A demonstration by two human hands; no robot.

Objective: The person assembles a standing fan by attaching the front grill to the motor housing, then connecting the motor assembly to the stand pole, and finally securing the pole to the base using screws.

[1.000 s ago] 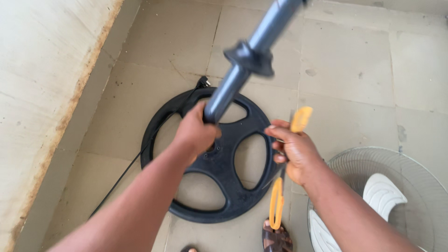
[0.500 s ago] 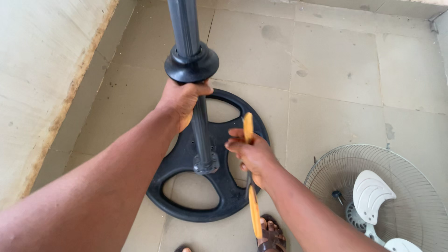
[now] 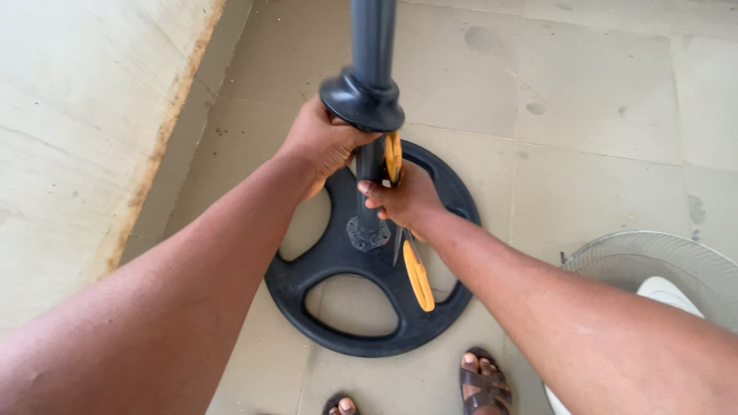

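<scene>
Dark grey metal makes up the pole (image 3: 373, 46), a round tube standing upright on the base (image 3: 369, 261). The left hand (image 3: 323, 142) has its fingers wrapped shut around the pole, right under a wide, smooth black collar (image 3: 363, 100) that flares out just above the knuckles. Below those fingers the tube runs down into a small flanged socket (image 3: 367, 233) at the hub of the base.

The right hand (image 3: 403, 200) sits lower, just beside the pole, its fingers curled closed around a pair of pliers (image 3: 407, 230) with yellow handles. One yellow handle sticks up above the fingers and touches the pole under the collar; the other slants down below the fingers, over the base. The plier tips are hidden behind the hand.

The base is a flat, round, matt black disc with three spokes and three large rounded openings, through which the floor (image 3: 584, 100) shows. It lies flat beneath both hands.

The floor is pale beige tile with grey grout lines and scuff marks. Left of the left fingers runs a rough, stained concrete wall (image 3: 84, 115). Right of the right forearm lies a round wire fan guard (image 3: 661, 261), holding a white plastic blade (image 3: 669, 296). Near the bottom edge are toes in brown strap sandals (image 3: 480, 380).
</scene>
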